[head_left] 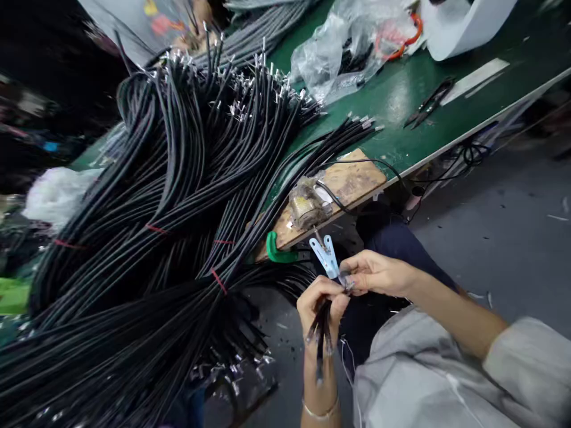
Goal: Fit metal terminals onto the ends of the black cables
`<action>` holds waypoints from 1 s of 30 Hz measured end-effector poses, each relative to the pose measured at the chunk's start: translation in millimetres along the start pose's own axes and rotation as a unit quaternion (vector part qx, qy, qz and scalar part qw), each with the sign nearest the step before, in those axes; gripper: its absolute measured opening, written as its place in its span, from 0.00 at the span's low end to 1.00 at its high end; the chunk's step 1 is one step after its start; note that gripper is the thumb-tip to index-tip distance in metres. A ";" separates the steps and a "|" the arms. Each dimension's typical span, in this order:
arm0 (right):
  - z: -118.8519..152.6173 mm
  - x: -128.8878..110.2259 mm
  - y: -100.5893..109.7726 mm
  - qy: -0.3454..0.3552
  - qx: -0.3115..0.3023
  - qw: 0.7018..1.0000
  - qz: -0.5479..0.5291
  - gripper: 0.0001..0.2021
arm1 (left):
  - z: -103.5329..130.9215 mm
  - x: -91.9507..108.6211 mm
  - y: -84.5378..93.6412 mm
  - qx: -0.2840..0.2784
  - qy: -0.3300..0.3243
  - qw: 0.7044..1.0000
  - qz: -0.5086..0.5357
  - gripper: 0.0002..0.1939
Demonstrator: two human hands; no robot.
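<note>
My left hand (317, 304) is closed around several black cables (320, 336), whose ends hang out below the fingers. Against it, my right hand (377, 273) pinches at a silvery wire end (348, 284); the fine detail between the fingertips is blurred. Just above both hands is a light-blue clothes peg (325, 255), fixed to the shaft of a small tape-wrapped motor (307, 203). That motor sits on a wooden board (352, 178) at the table edge. A curved green piece (277, 249) stands at the board's left end.
Large bundles of black cables (178, 208) with stripped ends, tied in red, cover the left of the green table (397, 101). Farther back lie a clear plastic bag (339, 47), orange-handled scissors (413, 35) and dark thread snips (430, 104). A thin cord (388, 163) crosses the board.
</note>
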State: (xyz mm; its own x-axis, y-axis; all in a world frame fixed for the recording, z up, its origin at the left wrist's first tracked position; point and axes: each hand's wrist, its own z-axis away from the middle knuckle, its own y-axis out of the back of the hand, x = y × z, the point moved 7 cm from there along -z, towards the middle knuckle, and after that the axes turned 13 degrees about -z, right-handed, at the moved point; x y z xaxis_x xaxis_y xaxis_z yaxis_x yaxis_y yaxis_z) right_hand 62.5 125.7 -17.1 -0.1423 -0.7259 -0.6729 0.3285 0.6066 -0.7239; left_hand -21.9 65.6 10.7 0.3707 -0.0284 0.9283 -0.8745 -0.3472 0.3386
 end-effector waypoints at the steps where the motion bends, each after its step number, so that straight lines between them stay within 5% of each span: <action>1: 2.0 -13.5 7.2 0.019 0.028 0.998 0.047 0.28 | -0.4 1.7 -1.0 0.009 -0.004 1.000 -0.011 0.06; 5: 4.5 -61.6 25.4 0.098 0.141 0.969 0.181 0.24 | -0.6 8.2 -2.1 0.047 -0.023 0.999 -0.014 0.08; 8: -4.4 -76.2 21.8 0.134 0.184 0.949 0.218 0.24 | 0.1 12.2 1.0 0.069 -0.051 0.996 0.027 0.09; 14: -26.4 -54.7 2.7 0.150 0.125 0.981 0.005 0.25 | -3.8 6.9 7.9 0.104 -0.073 0.987 0.094 0.06; 21: -32.1 -30.8 -3.1 0.134 0.078 0.962 -0.224 0.22 | -7.8 -1.8 -1.5 0.075 -0.011 0.994 0.083 0.03; 26: -27.0 -20.4 17.9 0.138 0.084 0.957 -0.243 0.24 | -4.2 -0.7 -0.6 0.072 -0.012 0.994 0.084 0.03; 30: 11.9 -37.4 38.2 0.238 0.162 0.954 -0.079 0.17 | -3.0 3.7 -2.1 0.047 -0.039 0.995 0.081 0.01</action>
State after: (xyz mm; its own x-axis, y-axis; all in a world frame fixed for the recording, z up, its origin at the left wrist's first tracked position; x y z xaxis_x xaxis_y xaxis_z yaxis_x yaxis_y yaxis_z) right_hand 91.5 172.2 -17.8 -0.5958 -0.5239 -0.6087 0.5290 0.3143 -0.7883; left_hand -19.6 69.0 14.0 0.2529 -0.1627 0.9537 -0.8930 -0.4187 0.1653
